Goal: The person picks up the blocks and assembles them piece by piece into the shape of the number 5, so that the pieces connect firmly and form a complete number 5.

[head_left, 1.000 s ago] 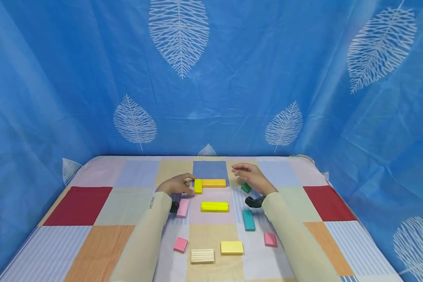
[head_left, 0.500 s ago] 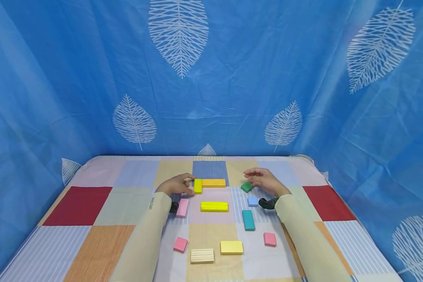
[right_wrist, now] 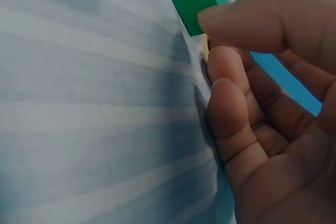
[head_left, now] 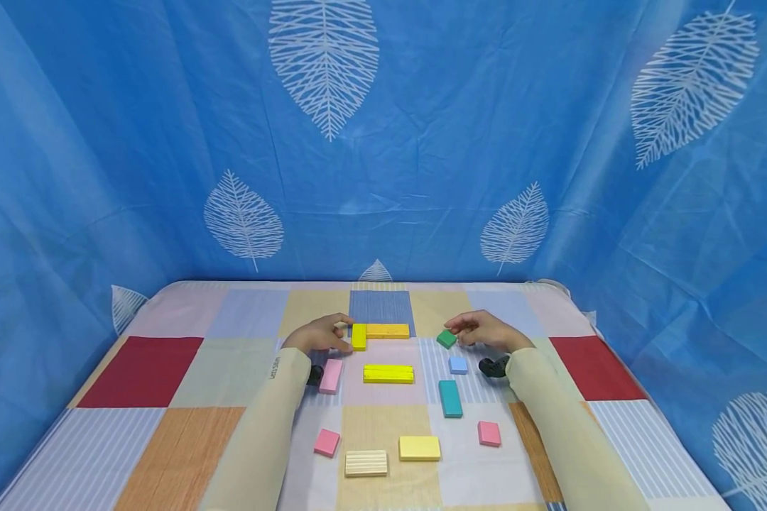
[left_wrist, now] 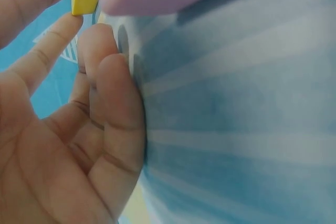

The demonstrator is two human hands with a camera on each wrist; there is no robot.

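Fingers of the right hand pinch the small green wooden block right of centre frame, on the patchwork tabletop. Left hand pinches the upright yellow block, butted against the orange bar. Next, judging by this, a clean lift of green.

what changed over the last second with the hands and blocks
The right hand drew back toward the person and to its own right, coming down beside the green block; its fingertips now touch or pinch that block. That uncovered the small blue block. The left hand kept its grip on the small yellow block beside the orange bar. No block visibly shifted.
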